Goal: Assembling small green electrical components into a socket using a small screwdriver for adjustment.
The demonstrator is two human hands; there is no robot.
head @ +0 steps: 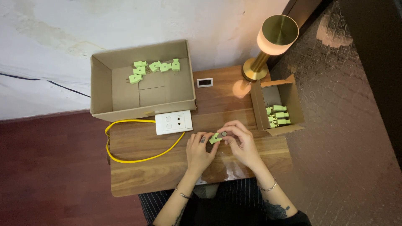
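My left hand [199, 151] and my right hand [241, 141] meet over the wooden table [142, 175], both pinching one small green plug [216, 137]. The right fingers press on its dark round end. A white socket plate [173, 122] with a yellow cable [138, 158] lies just left of my hands. Several more green plugs [155, 67] lie in the large open cardboard box [104, 109] at the back left. Others are stacked as green plugs [278, 115] inside the small cardboard box [293, 98] to the right.
A brass table lamp [272, 39], lit, stands at the table's back right. A small white display unit [204, 82] lies between the large box and the lamp. A white wall runs behind the table; red floor lies left, dark patterned floor right.
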